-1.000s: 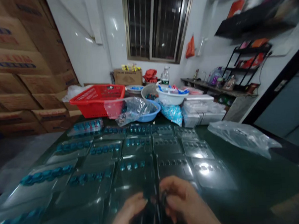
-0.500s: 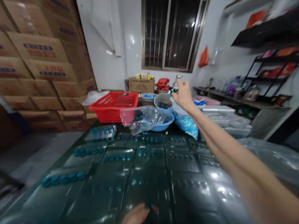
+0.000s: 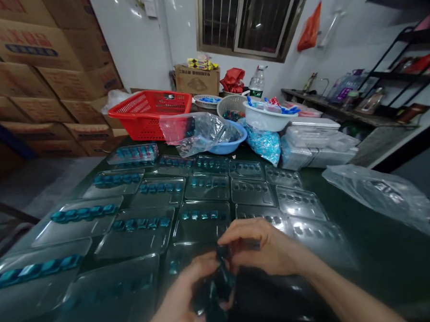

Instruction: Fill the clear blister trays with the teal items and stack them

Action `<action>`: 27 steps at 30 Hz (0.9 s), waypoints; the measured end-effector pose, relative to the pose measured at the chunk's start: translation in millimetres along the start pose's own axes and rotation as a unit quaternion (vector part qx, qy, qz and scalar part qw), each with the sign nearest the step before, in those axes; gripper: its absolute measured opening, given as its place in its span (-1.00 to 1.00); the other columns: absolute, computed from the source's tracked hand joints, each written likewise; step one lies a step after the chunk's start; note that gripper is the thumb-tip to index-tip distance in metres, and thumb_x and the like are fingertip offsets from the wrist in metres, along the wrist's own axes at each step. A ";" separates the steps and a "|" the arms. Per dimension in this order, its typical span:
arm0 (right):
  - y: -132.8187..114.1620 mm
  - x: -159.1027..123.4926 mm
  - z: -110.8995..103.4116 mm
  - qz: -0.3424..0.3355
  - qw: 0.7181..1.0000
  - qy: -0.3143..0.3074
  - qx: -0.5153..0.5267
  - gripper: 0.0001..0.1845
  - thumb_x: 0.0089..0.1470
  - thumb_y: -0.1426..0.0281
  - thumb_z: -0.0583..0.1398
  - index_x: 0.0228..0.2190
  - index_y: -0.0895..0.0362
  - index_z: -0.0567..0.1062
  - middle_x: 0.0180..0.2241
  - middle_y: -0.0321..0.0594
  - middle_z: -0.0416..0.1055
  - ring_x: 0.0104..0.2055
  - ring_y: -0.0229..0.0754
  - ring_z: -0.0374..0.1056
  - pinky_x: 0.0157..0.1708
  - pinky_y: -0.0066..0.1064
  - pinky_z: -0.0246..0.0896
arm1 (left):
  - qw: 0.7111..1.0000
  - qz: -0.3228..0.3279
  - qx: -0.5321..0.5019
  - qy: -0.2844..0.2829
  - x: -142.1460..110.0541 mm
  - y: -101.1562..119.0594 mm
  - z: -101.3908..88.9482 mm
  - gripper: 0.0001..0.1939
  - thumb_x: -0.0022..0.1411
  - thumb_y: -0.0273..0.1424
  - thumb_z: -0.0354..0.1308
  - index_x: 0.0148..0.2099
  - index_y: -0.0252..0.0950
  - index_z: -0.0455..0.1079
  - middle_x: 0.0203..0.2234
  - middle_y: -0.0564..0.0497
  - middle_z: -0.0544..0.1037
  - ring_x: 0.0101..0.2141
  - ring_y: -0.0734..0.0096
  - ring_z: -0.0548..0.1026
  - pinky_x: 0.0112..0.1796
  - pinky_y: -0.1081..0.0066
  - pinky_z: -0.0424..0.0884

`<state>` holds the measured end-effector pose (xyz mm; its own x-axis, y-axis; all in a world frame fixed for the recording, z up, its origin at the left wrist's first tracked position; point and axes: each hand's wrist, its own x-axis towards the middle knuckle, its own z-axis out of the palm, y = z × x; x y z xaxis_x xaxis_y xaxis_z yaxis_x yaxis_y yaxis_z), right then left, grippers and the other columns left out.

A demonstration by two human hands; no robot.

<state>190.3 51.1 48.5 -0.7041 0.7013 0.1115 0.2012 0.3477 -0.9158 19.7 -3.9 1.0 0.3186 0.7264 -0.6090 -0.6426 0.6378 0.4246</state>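
Although the bottom of the view is dark, a teal plastic strip (image 3: 216, 288) seems to be what sits between both hands, low and close to the wearer, above the nearest blister trays; it may be several linked pieces, hard to tell. It looks light, fairly stiff and glossy, so likely slippery and easy to drop, and best pinched by its edges. The right hand (image 3: 266, 247) comes over the top, its fingers (image 3: 247, 231) curled in and nearly closed on the strip's upper end. The left hand (image 3: 177, 302) cups from below, half closed around the lower part. Clear blister trays (image 3: 140, 239) lie in rows on the dark green table (image 3: 386, 262), many with lines of teal pieces, others bare, crowding the space under the hands. Further off sit a crumpled plastic bag (image 3: 379, 195), a blue basin (image 3: 237, 143) under a second bag (image 3: 195, 133), a red plastic basket (image 3: 149, 104), a white bowl (image 3: 266, 120) and stacked clear containers (image 3: 317, 148).
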 end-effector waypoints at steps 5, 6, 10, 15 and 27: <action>4.1 -9.5 6.9 -0.008 0.998 0.061 -0.005 -0.69 -0.07 0.54 0.19 -0.22 0.05 0.44 -0.34 -0.31 0.36 -0.36 -0.31 0.30 -0.34 -0.44 0.24 | 0.991 -0.059 -0.060 -0.106 -0.4 -8.3 9.7 -0.79 0.04 -0.36 0.08 -0.47 -0.44 0.41 -0.54 -0.13 0.48 -0.63 0.52 0.36 -0.65 0.56 0.23; 4.8 -10.8 7.8 -0.006 0.998 0.066 0.012 -0.71 -0.06 0.53 0.18 -0.23 0.06 0.45 -0.33 -0.31 0.36 -0.36 -0.31 0.30 -0.35 -0.44 0.24 | 0.990 -0.063 -0.060 -0.108 -0.8 -8.8 10.7 -0.77 0.04 -0.36 0.08 -0.46 -0.45 0.42 -0.54 -0.13 0.49 -0.64 0.53 0.36 -0.66 0.57 0.22; 10.0 -13.7 7.4 0.009 0.993 0.067 0.094 -0.82 -0.03 0.49 0.16 -0.31 0.12 0.47 -0.30 -0.27 0.36 -0.34 -0.32 0.32 -0.35 -0.47 0.24 | 0.992 -0.064 -0.059 -0.094 -2.7 -7.6 11.7 -0.77 0.02 -0.35 0.11 -0.48 -0.47 0.42 -0.54 -0.16 0.49 -0.63 0.50 0.37 -0.68 0.57 0.20; 15.0 -10.5 5.1 0.055 0.991 0.040 0.116 -0.82 -0.04 0.54 0.12 -0.32 0.14 0.43 -0.31 -0.27 0.39 -0.35 -0.32 0.33 -0.35 -0.46 0.25 | 0.993 -0.089 -0.054 -0.060 -0.2 -6.0 11.1 -0.79 0.02 -0.39 0.11 -0.47 -0.49 0.41 -0.54 -0.17 0.48 -0.57 0.44 0.40 -0.65 0.56 0.23; 23.0 2.7 13.3 0.126 0.964 0.045 0.228 -0.74 -0.12 0.61 0.00 -0.41 0.17 0.42 -0.57 -0.36 0.39 -0.57 -0.33 0.38 -0.64 -0.61 0.24 | 0.979 -0.095 -0.079 -0.164 16.3 -5.3 12.9 -0.78 -0.01 -0.34 0.07 -0.53 -0.43 0.35 -0.58 -0.04 0.38 -0.70 0.61 0.25 -0.72 0.59 0.00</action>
<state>184.0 52.7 22.6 -0.6060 0.7862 -0.1215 0.0229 -0.1354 -0.9905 37.3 7.9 -2.6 0.6322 0.6588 -0.4077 -0.6422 0.7400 0.1999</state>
